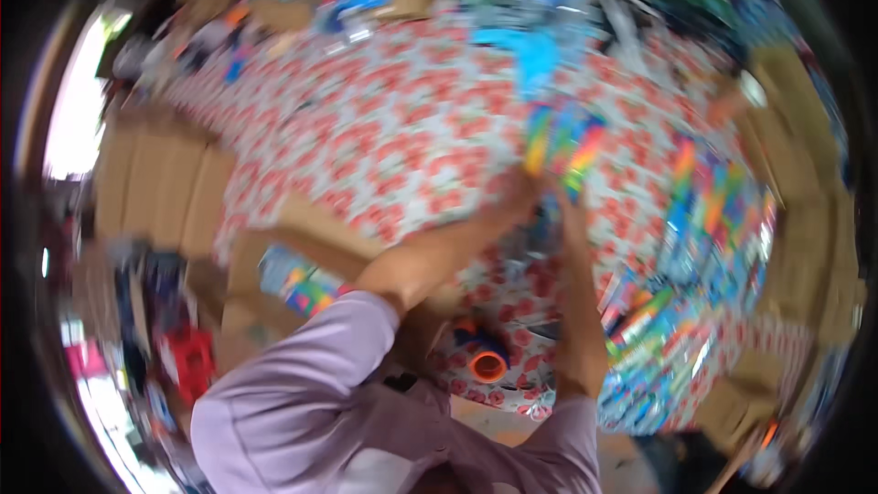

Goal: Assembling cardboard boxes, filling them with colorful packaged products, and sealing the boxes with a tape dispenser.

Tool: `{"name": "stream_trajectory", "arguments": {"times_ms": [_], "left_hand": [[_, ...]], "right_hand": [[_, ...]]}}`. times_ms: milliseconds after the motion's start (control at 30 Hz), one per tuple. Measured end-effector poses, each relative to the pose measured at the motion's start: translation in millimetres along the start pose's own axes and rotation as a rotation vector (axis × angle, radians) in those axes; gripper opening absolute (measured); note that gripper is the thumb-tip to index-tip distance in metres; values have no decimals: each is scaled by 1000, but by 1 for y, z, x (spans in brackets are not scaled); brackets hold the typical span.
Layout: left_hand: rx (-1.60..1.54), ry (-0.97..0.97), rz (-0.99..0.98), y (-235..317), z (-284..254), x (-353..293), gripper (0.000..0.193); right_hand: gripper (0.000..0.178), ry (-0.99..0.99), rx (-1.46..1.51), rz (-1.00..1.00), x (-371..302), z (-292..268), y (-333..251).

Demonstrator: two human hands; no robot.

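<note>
Out over the flowered cloth (pixel 384 119), both my arms reach forward and meet at a rainbow-coloured packet (pixel 565 139). My left hand (pixel 518 187) closes on its near left end. On the near right side, my right hand (pixel 569 203) grips the same packet. Motion smears the fingers and the packet, so its exact kind is unclear. Below my hands, close to my body, lies a dark blue and orange thing with a round orange opening (pixel 488 366). Many similar bright packets in shiny clear wrapping (pixel 713 229) are spread to the right of my right arm.
An opened cardboard box (pixel 240 297) with a colourful packet (pixel 306 285) in it stands by my left arm. Folded cardboard (pixel 165 187) lies farther left. Mixed bags and a bright blue plastic piece (pixel 535 59) fill the far edge. Cardboard (pixel 805 265) lines the right side.
</note>
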State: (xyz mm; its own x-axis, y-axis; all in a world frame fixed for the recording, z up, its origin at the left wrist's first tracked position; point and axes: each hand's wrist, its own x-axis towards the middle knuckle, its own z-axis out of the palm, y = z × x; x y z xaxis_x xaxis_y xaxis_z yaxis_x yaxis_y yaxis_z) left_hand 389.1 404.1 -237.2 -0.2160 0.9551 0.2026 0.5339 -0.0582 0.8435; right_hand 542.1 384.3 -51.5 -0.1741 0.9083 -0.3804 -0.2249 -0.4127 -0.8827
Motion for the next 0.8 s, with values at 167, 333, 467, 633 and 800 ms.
{"name": "stream_trajectory", "arguments": {"times_ms": [167,333,467,633,800], "left_hand": [[-289,-138,-935,243,-72,-72,87],[-538,106,-815,283,-147,-133,78],[-759,267,-457,313,-219,-175,63],[-1120,475,-370,334,-341,-242,41],[-1130,614,-461,276,-402,-291,42]], "right_hand": [[62,156,-226,190,-86,-70,25],[67,-116,-220,11,-175,16,-57],[66,-195,-526,-132,-240,76,-99],[62,-532,-696,-241,-291,187,-118],[60,-860,-919,-268,-289,283,-76]]}}
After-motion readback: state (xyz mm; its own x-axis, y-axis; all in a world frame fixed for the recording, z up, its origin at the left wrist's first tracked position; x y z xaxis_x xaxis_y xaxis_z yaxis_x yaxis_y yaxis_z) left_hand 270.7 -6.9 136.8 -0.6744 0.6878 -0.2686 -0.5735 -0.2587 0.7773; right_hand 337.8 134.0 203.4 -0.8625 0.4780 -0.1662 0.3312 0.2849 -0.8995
